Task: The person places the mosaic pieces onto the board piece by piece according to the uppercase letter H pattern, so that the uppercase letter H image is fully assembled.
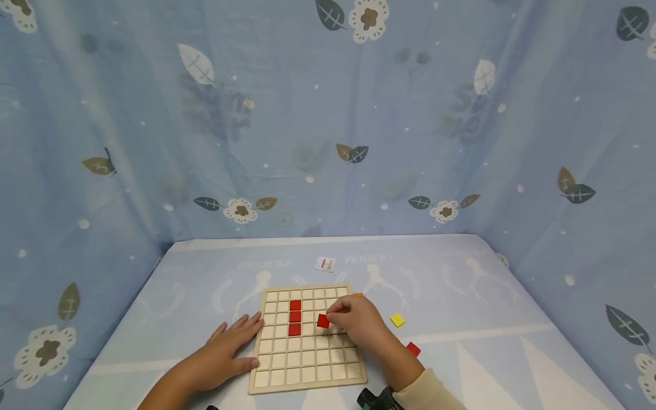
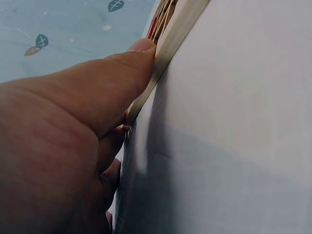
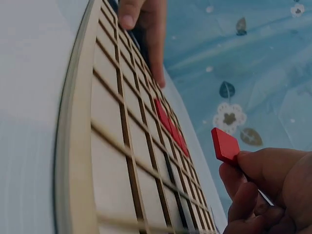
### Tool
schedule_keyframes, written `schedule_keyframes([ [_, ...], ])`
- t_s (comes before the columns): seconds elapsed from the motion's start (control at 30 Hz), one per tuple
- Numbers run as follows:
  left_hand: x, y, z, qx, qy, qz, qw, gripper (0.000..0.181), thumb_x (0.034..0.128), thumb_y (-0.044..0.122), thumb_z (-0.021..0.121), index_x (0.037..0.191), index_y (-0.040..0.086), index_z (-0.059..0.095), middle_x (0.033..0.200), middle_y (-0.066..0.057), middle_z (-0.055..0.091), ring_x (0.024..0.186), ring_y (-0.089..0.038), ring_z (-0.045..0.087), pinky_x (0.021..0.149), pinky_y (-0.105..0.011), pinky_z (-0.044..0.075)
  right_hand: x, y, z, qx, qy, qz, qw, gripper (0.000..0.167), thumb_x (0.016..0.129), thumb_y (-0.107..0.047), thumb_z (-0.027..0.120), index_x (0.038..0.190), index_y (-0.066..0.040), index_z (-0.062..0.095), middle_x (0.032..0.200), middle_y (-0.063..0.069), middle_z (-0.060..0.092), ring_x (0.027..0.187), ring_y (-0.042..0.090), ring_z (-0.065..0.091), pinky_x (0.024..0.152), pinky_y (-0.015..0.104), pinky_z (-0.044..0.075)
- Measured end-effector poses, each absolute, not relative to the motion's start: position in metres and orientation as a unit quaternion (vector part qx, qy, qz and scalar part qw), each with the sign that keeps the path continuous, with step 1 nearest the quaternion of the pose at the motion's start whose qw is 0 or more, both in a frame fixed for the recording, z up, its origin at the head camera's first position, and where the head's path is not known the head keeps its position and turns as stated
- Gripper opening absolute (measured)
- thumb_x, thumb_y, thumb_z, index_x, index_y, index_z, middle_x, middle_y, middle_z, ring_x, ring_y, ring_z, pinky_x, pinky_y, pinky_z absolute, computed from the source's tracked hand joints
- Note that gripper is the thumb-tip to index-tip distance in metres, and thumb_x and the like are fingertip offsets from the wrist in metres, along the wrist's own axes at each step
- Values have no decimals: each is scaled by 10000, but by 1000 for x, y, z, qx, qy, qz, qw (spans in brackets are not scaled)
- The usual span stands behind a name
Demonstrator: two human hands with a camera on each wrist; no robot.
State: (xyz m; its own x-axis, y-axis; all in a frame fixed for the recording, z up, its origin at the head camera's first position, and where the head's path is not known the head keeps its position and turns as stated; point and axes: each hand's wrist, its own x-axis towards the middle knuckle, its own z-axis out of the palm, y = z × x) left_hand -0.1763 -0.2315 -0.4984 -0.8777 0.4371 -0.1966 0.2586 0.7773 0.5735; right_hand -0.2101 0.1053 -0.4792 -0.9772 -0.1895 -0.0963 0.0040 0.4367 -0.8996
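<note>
A square wooden grid board [image 1: 308,359] lies on the table. In its upper left part, three red tiles [image 1: 295,316] fill neighbouring cells in one column. My right hand [image 1: 356,322] pinches another red square tile [image 1: 323,321] by one corner between thumb and finger. In the right wrist view this held tile [image 3: 225,145] is tilted and clear of the grid. My left hand [image 1: 220,356] rests with fingers extended at the board's left edge; the left wrist view has its thumb [image 2: 117,73] touching the wooden rim.
Right of the board lie a yellow tile [image 1: 397,320], a red tile [image 1: 413,349] and an orange tile [image 1: 357,294] partly behind my right hand. A small printed card [image 1: 325,264] lies beyond the board. Near my right forearm is a black object [image 1: 379,398]. Patterned blue curtains [image 1: 307,114] surround the table.
</note>
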Motion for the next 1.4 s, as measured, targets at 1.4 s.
schedule_keyframes([
  [1.4,-175,-231,-497,197,925,289,149,898,938,564,709,1647,141,355,1748,-37,224,1616,-423,127,1236,-704,-28,-187,41,-488,-128,907,-397,56,214,919,-143,798,772,-264,700,743,-155,618,682,62,531,582,248,457],
])
